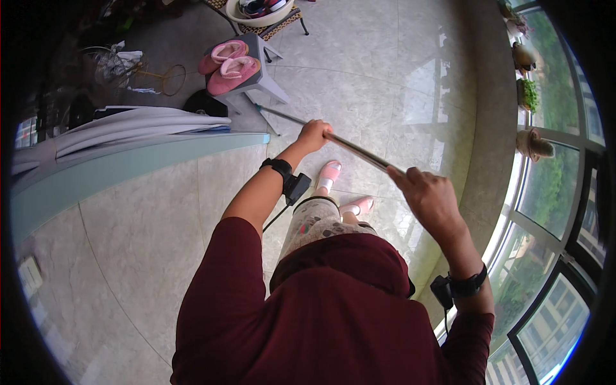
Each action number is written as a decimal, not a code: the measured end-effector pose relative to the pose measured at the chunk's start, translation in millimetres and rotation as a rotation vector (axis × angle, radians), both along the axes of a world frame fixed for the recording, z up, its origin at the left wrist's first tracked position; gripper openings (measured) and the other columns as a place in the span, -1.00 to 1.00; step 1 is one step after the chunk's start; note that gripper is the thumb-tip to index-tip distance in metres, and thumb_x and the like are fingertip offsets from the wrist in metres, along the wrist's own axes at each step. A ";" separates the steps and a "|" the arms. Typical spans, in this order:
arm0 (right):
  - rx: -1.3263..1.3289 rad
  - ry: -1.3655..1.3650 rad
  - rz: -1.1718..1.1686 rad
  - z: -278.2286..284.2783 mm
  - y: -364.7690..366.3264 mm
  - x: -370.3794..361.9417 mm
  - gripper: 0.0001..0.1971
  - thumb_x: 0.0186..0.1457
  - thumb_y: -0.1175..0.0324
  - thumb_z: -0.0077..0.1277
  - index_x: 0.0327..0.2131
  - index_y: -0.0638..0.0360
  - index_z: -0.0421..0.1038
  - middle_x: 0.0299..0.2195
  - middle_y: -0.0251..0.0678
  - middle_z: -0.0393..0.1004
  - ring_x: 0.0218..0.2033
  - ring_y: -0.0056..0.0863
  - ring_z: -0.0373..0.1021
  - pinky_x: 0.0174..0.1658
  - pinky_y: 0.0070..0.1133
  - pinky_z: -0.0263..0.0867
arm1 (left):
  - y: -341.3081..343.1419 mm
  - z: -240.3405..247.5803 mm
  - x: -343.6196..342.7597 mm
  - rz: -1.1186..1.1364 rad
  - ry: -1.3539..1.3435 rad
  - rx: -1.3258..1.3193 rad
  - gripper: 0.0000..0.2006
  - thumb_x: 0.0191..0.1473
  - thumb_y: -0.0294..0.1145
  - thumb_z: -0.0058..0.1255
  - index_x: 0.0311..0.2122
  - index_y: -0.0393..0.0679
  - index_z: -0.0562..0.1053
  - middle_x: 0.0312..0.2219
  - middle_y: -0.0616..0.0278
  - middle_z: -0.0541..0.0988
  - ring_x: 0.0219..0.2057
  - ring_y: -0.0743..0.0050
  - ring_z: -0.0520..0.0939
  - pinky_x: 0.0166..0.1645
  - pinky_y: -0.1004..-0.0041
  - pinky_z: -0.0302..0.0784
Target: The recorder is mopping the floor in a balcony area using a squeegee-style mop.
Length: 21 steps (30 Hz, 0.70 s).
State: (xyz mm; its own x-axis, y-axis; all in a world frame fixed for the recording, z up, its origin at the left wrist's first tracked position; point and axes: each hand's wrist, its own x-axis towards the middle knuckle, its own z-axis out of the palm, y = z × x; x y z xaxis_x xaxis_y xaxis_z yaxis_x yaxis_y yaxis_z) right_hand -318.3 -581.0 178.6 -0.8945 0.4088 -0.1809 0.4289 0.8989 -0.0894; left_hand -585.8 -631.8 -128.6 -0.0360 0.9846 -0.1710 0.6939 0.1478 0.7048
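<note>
A long silver mop handle [359,152] runs slantwise from my right hand toward the grey stool at the far left. My left hand [314,136] is wrapped round its middle. Higher on the handle, close to its near end, my right hand [427,196] grips it. At the far end a small blue-green joint meets what looks like a thin, flat mop head [269,120] on the tiled floor, beside the stool's legs. The head is small in view and its underside is hidden.
Pink slippers [234,67] rest on the grey stool [260,77]. Behind it, a white basin [260,18] sits on a patterned stool. A pale blue board edge [147,151] with white folds lies left. Potted plants [529,96] line the window ledge at right.
</note>
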 end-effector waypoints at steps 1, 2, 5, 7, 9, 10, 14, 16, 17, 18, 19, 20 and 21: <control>-0.007 -0.013 0.010 -1.5 -3.9 -1.2 -0.58 0.01 0.47 -0.06 0.01 -0.04 0.38 -0.51 -0.36 0.37 -0.55 -0.49 0.42 -0.55 -0.52 0.34 | -4.1 0.2 6.2 -0.006 -0.003 -0.004 -0.92 -0.15 -0.46 0.18 -0.47 -0.05 0.53 -0.44 0.14 0.55 -0.32 0.07 0.52 -0.18 0.22 0.43; -0.010 -0.017 0.003 -2.4 -3.5 2.1 -0.58 0.01 0.47 -0.06 0.01 -0.04 0.38 -0.51 -0.36 0.37 -0.55 -0.49 0.42 -0.55 -0.52 0.34 | -5.8 0.2 15.0 0.067 -0.012 0.002 -0.89 -0.16 -0.50 0.18 -0.44 -0.05 0.53 -0.43 0.12 0.55 -0.32 0.06 0.52 -0.20 0.22 0.42; -0.047 -0.015 -0.031 5.0 0.6 16.2 -0.60 0.01 0.47 -0.06 -0.02 -0.03 0.40 -0.52 -0.35 0.37 -0.55 -0.48 0.41 -0.54 -0.51 0.33 | -7.1 -3.1 37.9 0.162 -0.017 0.055 -0.87 -0.17 -0.53 0.17 -0.45 -0.06 0.51 -0.45 0.11 0.54 -0.31 0.06 0.52 -0.21 0.22 0.40; -0.114 -0.001 -0.103 22.6 4.6 27.6 -0.63 0.01 0.48 -0.06 -0.06 -0.02 0.43 -0.54 -0.36 0.36 -0.58 -0.47 0.39 -0.54 -0.50 0.30 | -8.4 -2.8 60.0 0.183 -0.068 0.085 -0.87 -0.18 -0.56 0.14 -0.47 -0.05 0.50 -0.46 0.14 0.53 -0.32 0.06 0.51 -0.21 0.22 0.39; -0.134 -0.020 -0.153 37.4 5.9 43.2 -0.67 0.02 0.46 -0.02 -0.10 -0.03 0.47 -0.59 -0.36 0.35 -0.60 -0.43 0.37 -0.54 -0.47 0.28 | -8.4 6.6 87.3 0.147 -0.089 0.096 -0.86 -0.19 -0.57 0.12 -0.47 -0.05 0.49 -0.47 0.16 0.54 -0.32 0.07 0.51 -0.20 0.23 0.40; -0.149 -0.030 -0.181 43.2 4.4 51.4 -0.68 0.02 0.45 0.01 -0.11 -0.04 0.48 -0.60 -0.35 0.35 -0.60 -0.41 0.37 -0.54 -0.47 0.27 | -10.1 10.9 98.6 0.119 -0.105 0.055 -0.86 -0.20 -0.57 0.11 -0.46 -0.04 0.50 -0.47 0.16 0.54 -0.32 0.07 0.51 -0.19 0.23 0.40; -0.191 -0.053 -0.243 52.7 -8.3 83.6 -0.69 -0.01 0.39 0.09 -0.12 -0.04 0.50 -0.61 -0.33 0.38 -0.62 -0.35 0.36 -0.53 -0.44 0.26 | -20.1 18.9 129.6 0.022 -0.154 -0.016 -0.85 -0.20 -0.53 0.13 -0.43 -0.01 0.51 -0.45 0.16 0.55 -0.32 0.07 0.53 -0.18 0.24 0.42; -0.204 -0.063 -0.266 56.0 -17.1 99.0 -0.69 -0.02 0.39 0.10 -0.13 -0.04 0.50 -0.61 -0.32 0.39 -0.62 -0.34 0.36 -0.53 -0.43 0.26 | -23.9 19.3 143.4 -0.076 -0.162 -0.098 -0.87 -0.18 -0.45 0.17 -0.42 -0.01 0.52 -0.44 0.16 0.57 -0.31 0.08 0.55 -0.19 0.25 0.45; -0.221 -0.085 -0.303 57.6 -21.9 107.1 -0.70 -0.03 0.38 0.11 -0.15 -0.03 0.51 -0.61 -0.32 0.40 -0.63 -0.34 0.36 -0.53 -0.43 0.26 | -26.4 20.3 151.3 -0.084 -0.161 -0.098 -0.87 -0.18 -0.45 0.17 -0.42 -0.01 0.52 -0.44 0.16 0.57 -0.31 0.08 0.55 -0.19 0.25 0.45; -0.237 -0.107 -0.339 58.5 -26.3 115.3 -0.71 -0.04 0.38 0.12 -0.16 -0.03 0.52 -0.62 -0.31 0.41 -0.63 -0.33 0.36 -0.53 -0.43 0.26 | -30.5 21.4 159.8 -0.126 -0.176 -0.123 -0.87 -0.18 -0.43 0.18 -0.42 -0.02 0.52 -0.44 0.16 0.58 -0.31 0.10 0.56 -0.20 0.25 0.46; -0.236 -0.103 -0.345 58.9 -29.3 123.3 -0.71 -0.04 0.38 0.12 -0.16 -0.03 0.52 -0.62 -0.31 0.41 -0.63 -0.33 0.36 -0.53 -0.43 0.26 | -33.6 21.5 167.8 -0.167 -0.189 -0.146 -0.86 -0.18 -0.41 0.19 -0.41 -0.02 0.53 -0.43 0.16 0.58 -0.31 0.11 0.56 -0.20 0.25 0.46; -0.245 -0.101 -0.367 59.2 -32.2 131.6 -0.71 -0.05 0.38 0.13 -0.17 -0.02 0.53 -0.62 -0.30 0.42 -0.63 -0.32 0.36 -0.53 -0.43 0.26 | -36.6 21.6 175.7 -0.182 -0.178 -0.201 -0.85 -0.18 -0.37 0.20 -0.40 -0.02 0.53 -0.42 0.20 0.59 -0.30 0.17 0.57 -0.21 0.28 0.46; -0.253 -0.098 -0.389 59.6 -35.3 140.2 -0.72 -0.05 0.37 0.14 -0.18 -0.02 0.53 -0.62 -0.30 0.43 -0.64 -0.32 0.36 -0.53 -0.43 0.26 | -39.9 21.7 184.2 -0.187 -0.174 -0.199 -0.85 -0.18 -0.37 0.20 -0.40 -0.02 0.53 -0.42 0.20 0.59 -0.30 0.17 0.57 -0.21 0.28 0.46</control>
State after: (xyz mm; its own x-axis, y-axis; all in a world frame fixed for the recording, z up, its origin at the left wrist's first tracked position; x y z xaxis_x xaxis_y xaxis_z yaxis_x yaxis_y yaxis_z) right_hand -178.1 -616.2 238.2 -0.6576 0.6421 -0.3940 0.7466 0.6255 -0.2268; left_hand -401.6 -671.6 -106.9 0.1891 0.9180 -0.3486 0.5933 0.1761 0.7855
